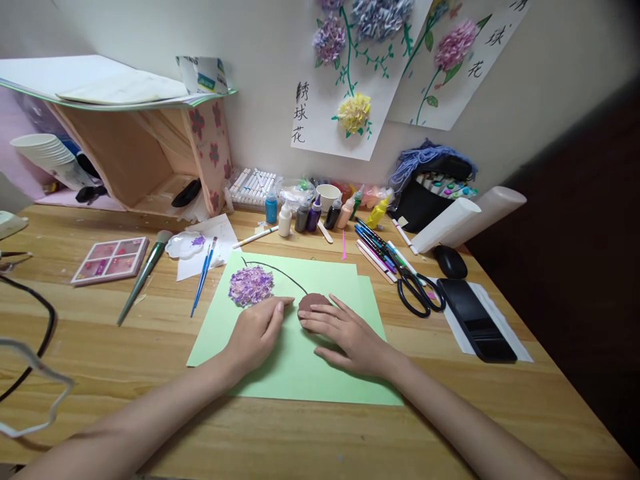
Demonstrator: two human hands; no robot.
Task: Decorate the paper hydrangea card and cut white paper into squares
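Note:
Two sheets of light green paper (pixel 280 373) lie overlapped on the table before me. A purple and pink crinkled flower (pixel 251 285) sits on the upper left of the top sheet, and a thin dark curved line (pixel 280 269) runs from above it to a brown paper shape (pixel 313 303). My right hand (pixel 347 333) lies on that shape with fingers spread, covering its lower right part. Beside it, my left hand (pixel 257 333) rests on the green paper with index finger and thumb outstretched. Its other fingers are mostly hidden, and I see nothing in it.
Black scissors (pixel 425 297), pens (pixel 375 243) and a phone (pixel 476 320) lie to the right. Paint bottles (pixel 314 215) line the back. Two blue brushes (pixel 204 277), a large brush (pixel 145 277) and a palette (pixel 184 245) lie left. A cable (pixel 50 320) loops at far left.

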